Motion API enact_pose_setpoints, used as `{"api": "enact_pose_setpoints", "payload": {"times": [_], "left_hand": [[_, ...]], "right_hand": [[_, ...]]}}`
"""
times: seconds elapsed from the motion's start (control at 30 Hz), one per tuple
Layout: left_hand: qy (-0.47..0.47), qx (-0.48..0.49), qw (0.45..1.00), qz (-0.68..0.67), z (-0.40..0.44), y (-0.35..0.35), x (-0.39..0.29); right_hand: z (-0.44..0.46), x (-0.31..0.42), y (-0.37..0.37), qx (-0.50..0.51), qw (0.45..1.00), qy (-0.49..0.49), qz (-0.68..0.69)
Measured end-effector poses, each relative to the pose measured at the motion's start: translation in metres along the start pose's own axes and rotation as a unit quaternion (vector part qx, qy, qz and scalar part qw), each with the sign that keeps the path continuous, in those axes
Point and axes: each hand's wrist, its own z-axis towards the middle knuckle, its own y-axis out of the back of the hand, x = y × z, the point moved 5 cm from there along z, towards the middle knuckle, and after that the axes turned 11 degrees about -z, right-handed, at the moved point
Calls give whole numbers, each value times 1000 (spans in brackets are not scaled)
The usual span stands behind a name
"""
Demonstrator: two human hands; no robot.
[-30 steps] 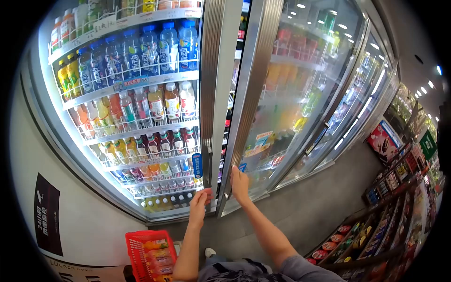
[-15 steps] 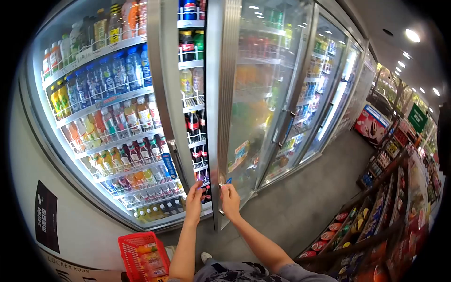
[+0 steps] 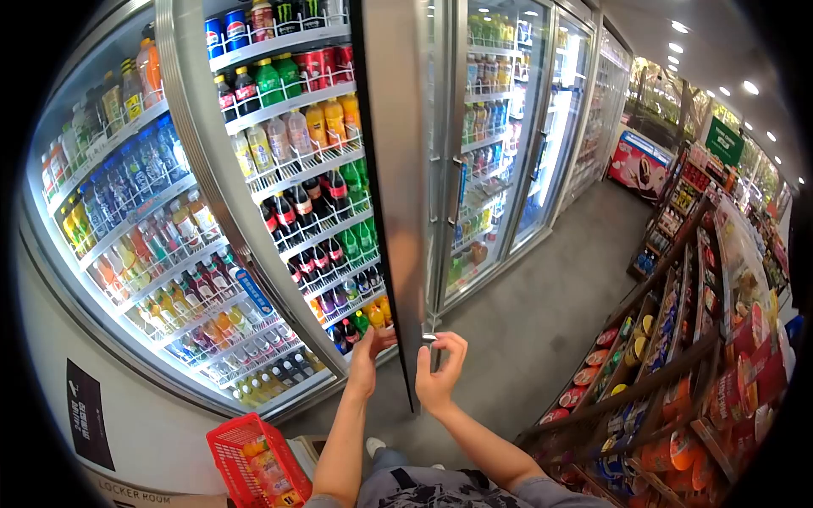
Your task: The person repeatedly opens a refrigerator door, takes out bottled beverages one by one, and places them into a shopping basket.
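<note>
A fridge door (image 3: 391,169) stands swung open, seen almost edge-on. My right hand (image 3: 439,369) is curled around the metal handle (image 3: 430,337) on its outer side. On the inner side, my left hand (image 3: 366,360) has its fingers extended against or very near the door's edge. Behind the opening, shelves hold cola bottles (image 3: 302,203), green bottles (image 3: 269,81), orange drinks (image 3: 334,118) and blue cans (image 3: 236,29). To the left, another fridge door (image 3: 203,152) is closed over more bottled drinks.
A red basket (image 3: 222,457) with packaged items is at the lower left, near my left forearm. Snack shelves (image 3: 644,372) line the right side. Farther fridges (image 3: 491,144) run along the aisle (image 3: 542,279) toward a red chest freezer (image 3: 639,168).
The fridge door has swung from slightly ajar to wide open, exposing the shelves behind it. Both hands stay near its edge. The view has turned right.
</note>
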Motion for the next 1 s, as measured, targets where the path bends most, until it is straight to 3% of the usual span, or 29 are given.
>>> {"api": "enact_pose_setpoints", "payload": {"times": [0.03,0.1,0.13,0.17,0.2,0.23,0.3,0.4,0.5,0.57,0.67,1.0], "left_hand": [[16,11,1000,-9,-2,-12,8],[53,57,996,-33,-3,-24,37],[81,75,992,-65,-4,-34,46],[109,91,985,-97,-6,-45,57],[52,133,987,-71,-1,-45,82],[74,182,977,-86,-2,-61,84],[127,224,961,-104,-2,-81,79],[159,149,966,-141,14,-75,72],[113,70,987,-95,25,-35,15],[9,-8,999,-40,37,8,-2],[-43,-72,996,-20,50,47,-23],[-90,-152,984,6,145,147,-79]], "right_hand": [[-3,-2,6,2,1000,-2,-4],[-7,0,4,70,973,7,221],[-7,2,3,106,959,-4,263],[-2,4,4,108,958,-1,265],[5,6,-1,158,945,-35,283],[10,7,-8,208,928,-70,300],[22,-1,-18,193,916,-117,332],[40,-25,-29,202,911,-151,328],[52,-58,-49,192,925,-178,276],[49,-84,-78,201,908,-228,288],[35,-110,-134,252,884,-263,295],[35,-110,-334,398,818,-286,302]]}}
